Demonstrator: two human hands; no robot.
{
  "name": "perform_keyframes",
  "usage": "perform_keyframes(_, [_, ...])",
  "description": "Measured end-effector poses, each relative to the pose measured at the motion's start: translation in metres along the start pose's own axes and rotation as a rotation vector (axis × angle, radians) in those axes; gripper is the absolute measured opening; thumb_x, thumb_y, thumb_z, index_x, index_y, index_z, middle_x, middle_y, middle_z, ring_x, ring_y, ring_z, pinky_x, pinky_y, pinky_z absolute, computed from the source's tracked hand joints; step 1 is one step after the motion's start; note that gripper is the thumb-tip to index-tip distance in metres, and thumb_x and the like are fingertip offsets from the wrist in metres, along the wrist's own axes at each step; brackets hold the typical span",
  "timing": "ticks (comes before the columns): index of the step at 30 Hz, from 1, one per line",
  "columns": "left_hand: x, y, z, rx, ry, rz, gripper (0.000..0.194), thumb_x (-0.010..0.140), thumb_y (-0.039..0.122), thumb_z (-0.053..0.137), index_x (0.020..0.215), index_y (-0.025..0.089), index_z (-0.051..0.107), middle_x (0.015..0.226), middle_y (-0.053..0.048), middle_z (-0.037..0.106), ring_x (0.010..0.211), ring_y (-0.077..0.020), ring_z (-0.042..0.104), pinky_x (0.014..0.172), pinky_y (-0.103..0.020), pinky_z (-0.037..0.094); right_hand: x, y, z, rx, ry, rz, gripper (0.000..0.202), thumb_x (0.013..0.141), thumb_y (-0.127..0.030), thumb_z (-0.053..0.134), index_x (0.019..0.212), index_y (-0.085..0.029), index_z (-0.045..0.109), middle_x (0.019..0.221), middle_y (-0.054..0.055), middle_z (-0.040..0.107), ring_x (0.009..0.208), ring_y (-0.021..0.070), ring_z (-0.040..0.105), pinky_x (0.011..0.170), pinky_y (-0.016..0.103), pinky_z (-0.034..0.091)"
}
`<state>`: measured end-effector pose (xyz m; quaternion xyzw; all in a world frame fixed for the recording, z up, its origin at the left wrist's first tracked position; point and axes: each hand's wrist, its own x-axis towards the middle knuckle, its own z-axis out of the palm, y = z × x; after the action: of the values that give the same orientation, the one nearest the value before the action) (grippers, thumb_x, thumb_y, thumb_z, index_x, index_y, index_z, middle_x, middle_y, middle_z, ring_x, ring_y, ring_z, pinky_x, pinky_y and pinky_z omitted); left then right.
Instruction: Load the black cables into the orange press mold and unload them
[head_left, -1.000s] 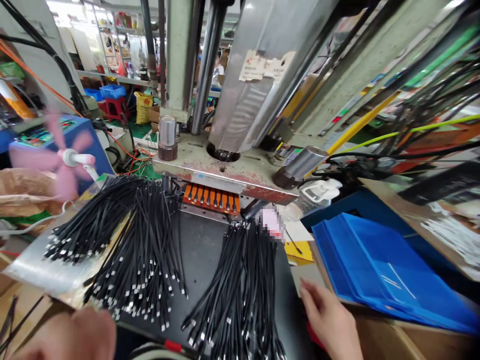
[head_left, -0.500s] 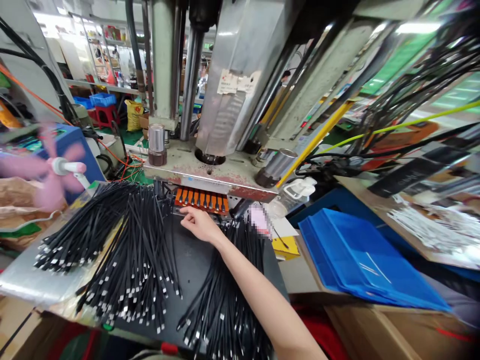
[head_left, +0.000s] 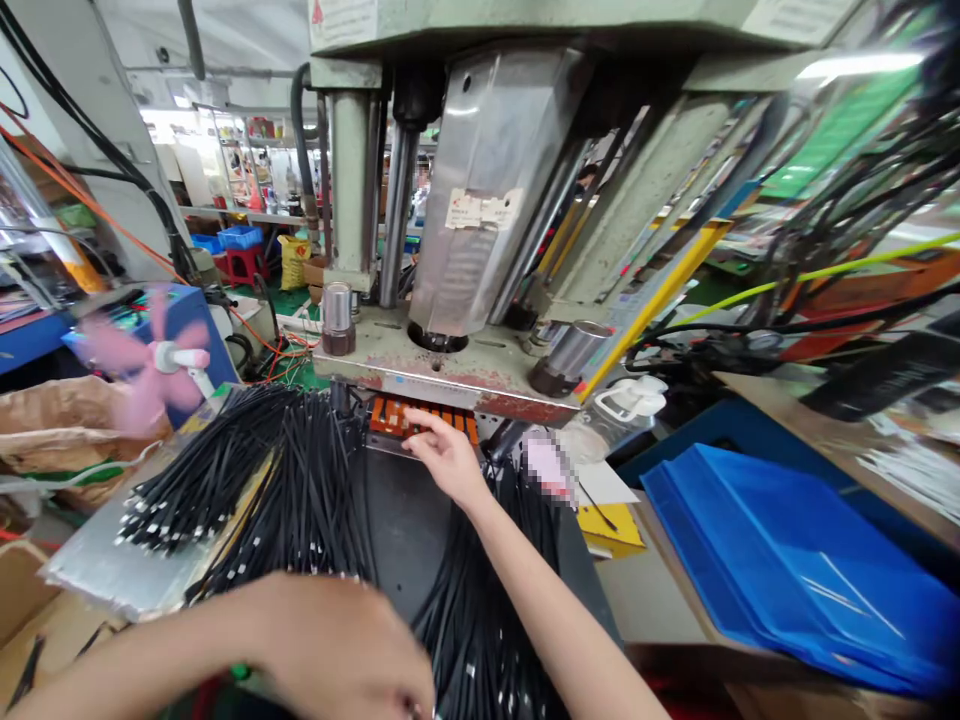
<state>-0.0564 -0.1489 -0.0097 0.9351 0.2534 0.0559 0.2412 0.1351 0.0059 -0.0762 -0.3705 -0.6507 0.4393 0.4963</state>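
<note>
My right hand (head_left: pixel 448 466) reaches to the front of an orange mould (head_left: pixel 385 413) with dark slots, set under the press. Its index finger and thumb are stretched out and apart at the mould, and nothing shows between them. The hand covers part of the mould. My left hand (head_left: pixel 345 645) is low in front, blurred, over the near ends of the black cables. Its fingers point down and are mostly hidden. Black cables (head_left: pixel 311 490) with pale metal ends lie bundled on the left. Another bunch of black cables (head_left: pixel 480 630) lies under my right forearm.
The press plate (head_left: pixel 442 372) hangs just above the mould, with thick columns on both sides. A pink fan (head_left: pixel 161 355) spins at left. Blue plastic trays (head_left: pixel 780 560) and a clear jug (head_left: pixel 622 410) stand at right. The dark worktop (head_left: pixel 401 525) shows between the bunches.
My left hand has come into view at the bottom. My right hand has shifted rightward along the mould. The camera view has tilted up, showing more of the press.
</note>
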Motion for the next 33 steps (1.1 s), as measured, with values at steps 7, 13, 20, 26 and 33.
perform_keyframes(7, [0.077,-0.134,-0.03,0.516,0.179,-0.727,0.042,0.086,0.043,0.058,0.103,0.005,0.065,0.107,-0.022,0.064,0.105,-0.0357,0.058,0.086,-0.045,0.043,-0.07,-0.004,-0.046,-1.375,-0.134,0.458,0.037,0.092,-0.042,0.051,0.08,-0.012,0.068,0.08,0.02,0.069,0.082,0.0355,0.069,0.07,0.042,0.05])
perform_keyframes(13, [0.083,-0.17,-0.024,0.408,0.226,-0.863,0.029,0.088,0.027,0.05,0.095,0.004,0.065,0.098,-0.025,0.066,0.096,-0.0351,0.064,0.083,-0.045,0.044,-0.095,0.007,-0.057,-1.217,-0.155,0.59,0.025,0.094,-0.031,0.046,0.086,-0.015,0.064,0.085,0.014,0.072,0.086,0.0291,0.069,0.07,0.033,0.046])
perform_keyframes(20, [0.06,-0.173,-0.04,0.192,0.347,-0.763,0.017,0.09,0.026,0.04,0.088,0.018,0.055,0.079,-0.004,0.066,0.076,-0.0171,0.064,0.07,-0.027,0.046,-0.104,0.022,-0.074,-0.589,0.231,0.543,0.024,0.084,-0.042,0.047,0.085,-0.02,0.055,0.063,0.001,0.066,0.054,0.019,0.063,0.059,0.029,0.046])
perform_keyframes(26, [0.049,-0.126,-0.056,-0.353,0.521,-0.351,0.015,0.088,0.032,0.047,0.081,0.02,0.045,0.071,0.001,0.058,0.065,-0.0127,0.054,0.062,-0.024,0.041,-0.102,-0.011,-0.058,-0.543,0.485,0.302,0.047,0.08,-0.045,0.055,0.113,-0.013,0.056,0.068,0.002,0.064,0.06,0.0195,0.06,0.062,0.031,0.046])
perform_keyframes(33, [0.056,-0.05,-0.082,-0.465,0.478,-0.153,0.014,0.092,0.029,0.047,0.083,0.018,0.046,0.061,0.006,0.048,0.053,-0.0072,0.046,0.052,-0.019,0.035,-0.092,-0.087,-0.008,-0.3,0.116,0.005,0.024,0.094,-0.035,0.047,0.094,-0.02,0.065,0.063,-0.001,0.063,0.051,0.0116,0.057,0.052,0.022,0.044])
